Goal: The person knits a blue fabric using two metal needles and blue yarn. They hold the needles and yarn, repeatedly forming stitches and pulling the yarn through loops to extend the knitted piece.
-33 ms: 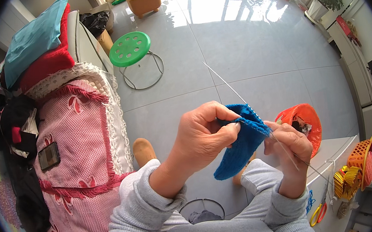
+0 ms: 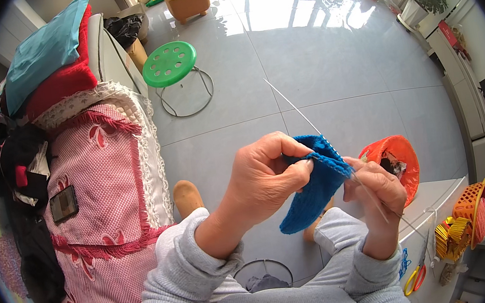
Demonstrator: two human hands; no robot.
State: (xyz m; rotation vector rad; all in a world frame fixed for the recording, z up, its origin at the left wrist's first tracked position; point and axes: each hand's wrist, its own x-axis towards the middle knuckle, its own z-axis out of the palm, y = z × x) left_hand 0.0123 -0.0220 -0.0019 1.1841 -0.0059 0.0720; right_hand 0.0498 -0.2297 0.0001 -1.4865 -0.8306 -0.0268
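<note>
Blue knitting [image 2: 313, 197] hangs in front of me between both hands, its lower end tapering to the left. My left hand [image 2: 266, 175] pinches its upper edge between thumb and fingers. A thin metal knitting needle [image 2: 294, 109] carries a row of stitches along the right edge and points up and to the left. At the right corner of the work, my right hand [image 2: 375, 184] is closed around a needle, its fingertips against the stitches. Another needle [image 2: 373, 199] slants down across that hand, blurred. The fingers partly hide where the needles meet.
A pink blanket-covered sofa [image 2: 100, 185] with a phone [image 2: 63, 204] on it lies to my left. Ahead stands a green stool [image 2: 170, 64]. On the right are an orange bag [image 2: 411, 159], scissors [image 2: 415, 278] and an orange basket [image 2: 470, 203].
Hardly anything differs. The long needle's tip and the lower end of the knitting have shifted very slightly, while both hands stay in nearly the same place.
</note>
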